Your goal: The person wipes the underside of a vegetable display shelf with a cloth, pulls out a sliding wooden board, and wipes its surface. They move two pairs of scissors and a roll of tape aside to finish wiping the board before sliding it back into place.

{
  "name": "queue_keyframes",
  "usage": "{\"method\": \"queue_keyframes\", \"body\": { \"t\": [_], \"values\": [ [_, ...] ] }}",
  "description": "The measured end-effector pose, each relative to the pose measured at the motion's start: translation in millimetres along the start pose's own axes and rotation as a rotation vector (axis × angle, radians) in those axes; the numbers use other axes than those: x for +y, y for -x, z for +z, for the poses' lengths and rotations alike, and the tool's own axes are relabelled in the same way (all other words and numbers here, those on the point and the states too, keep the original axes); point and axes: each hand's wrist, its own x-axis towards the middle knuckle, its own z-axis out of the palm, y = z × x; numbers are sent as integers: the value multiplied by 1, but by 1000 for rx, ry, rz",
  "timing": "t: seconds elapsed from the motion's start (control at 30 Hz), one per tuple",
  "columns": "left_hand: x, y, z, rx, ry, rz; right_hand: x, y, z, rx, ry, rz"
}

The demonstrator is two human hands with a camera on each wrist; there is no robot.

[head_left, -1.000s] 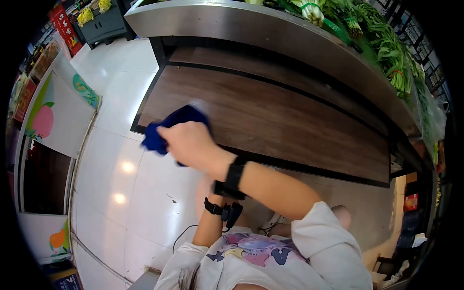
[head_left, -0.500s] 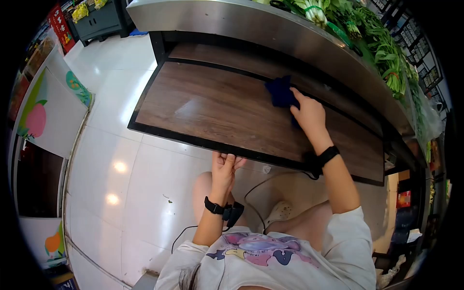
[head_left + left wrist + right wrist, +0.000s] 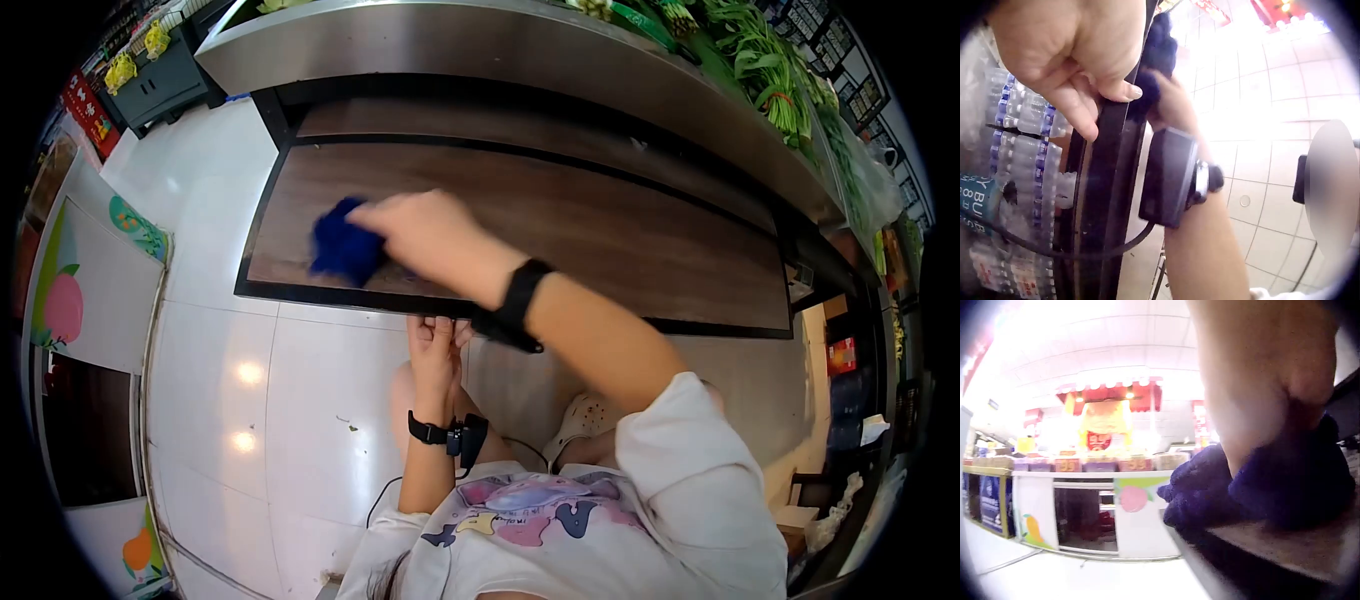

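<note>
- Your right hand [image 3: 425, 235] is clamped on the crumpled dark blue fabric cloth [image 3: 345, 245].
- This cloth lies on the low brown wood-grain shelf [image 3: 600, 240], close to the left front corner.
- Your left hand [image 3: 435, 355] pinches the black straight front edge [image 3: 700, 329] of this shelf, left of its middle, with thumb and fingers.
- Clear plastic bottles with blue bands [image 3: 1022, 162] are below, beside your left hand.
- Above the rear edge there is the silver metal vegetable counter [image 3: 500, 45].
</note>
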Motion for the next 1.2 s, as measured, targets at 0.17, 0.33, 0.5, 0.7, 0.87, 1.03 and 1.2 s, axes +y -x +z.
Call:
{"method": "queue_keyframes", "body": {
  "t": [0.17,0.33,0.5,0.7,0.87,1.03,1.2],
  "values": [
    [1,1,7,66,-42,-4,79,54,-82,46,-1256,587],
    [6,0,10,56,-57,-39,90,100,-122,231,-1726,554],
    [5,1,4,64,-76,-30,95,129,-136,245,-1772,527],
    [6,1,7,62,-100,-25,84,152,-143,272,-1760,553],
    [7,3,11,85,-104,-21,108,162,-139,138,-1786,480],
    [8,3,10,60,-98,-18,114,153,-152,12,-101,650],
    [8,5,11,81,-112,-37,109,169,-142,249,-68,598]
  ]
}}
